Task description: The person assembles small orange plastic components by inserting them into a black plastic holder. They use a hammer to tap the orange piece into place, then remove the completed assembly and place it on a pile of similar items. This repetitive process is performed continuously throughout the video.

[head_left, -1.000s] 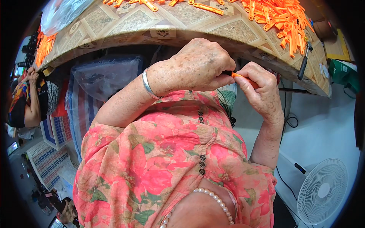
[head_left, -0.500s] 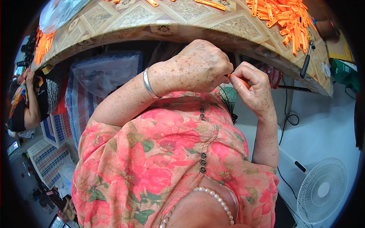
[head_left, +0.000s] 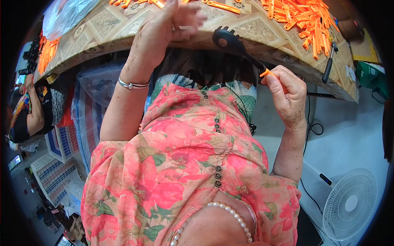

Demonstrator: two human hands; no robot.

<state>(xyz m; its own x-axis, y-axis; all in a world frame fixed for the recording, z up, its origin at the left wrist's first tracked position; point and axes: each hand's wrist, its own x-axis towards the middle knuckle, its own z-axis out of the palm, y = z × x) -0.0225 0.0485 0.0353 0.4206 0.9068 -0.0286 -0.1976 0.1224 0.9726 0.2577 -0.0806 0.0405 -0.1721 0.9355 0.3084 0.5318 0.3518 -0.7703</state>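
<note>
Right hand (head_left: 288, 96) pinching slim orange handle (head_left: 267, 73) of black, toothed, holed utensil (head_left: 234, 44), left hand (head_left: 158, 39) loosely spread, fingers blurred, geometric-patterned counter (head_left: 262, 30) beyond, smooth orange pieces (head_left: 305, 20) heaped far right

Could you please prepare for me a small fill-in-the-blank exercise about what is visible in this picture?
1. The right hand holds the utensil by its ____-coloured handle.
2. The utensil's toothed head is coloured ____.
3. The silver bracelet is on the ____ wrist.
4. The white fan appears in the picture's lower ____ corner.

Missing words: orange; black; left; right.
</note>
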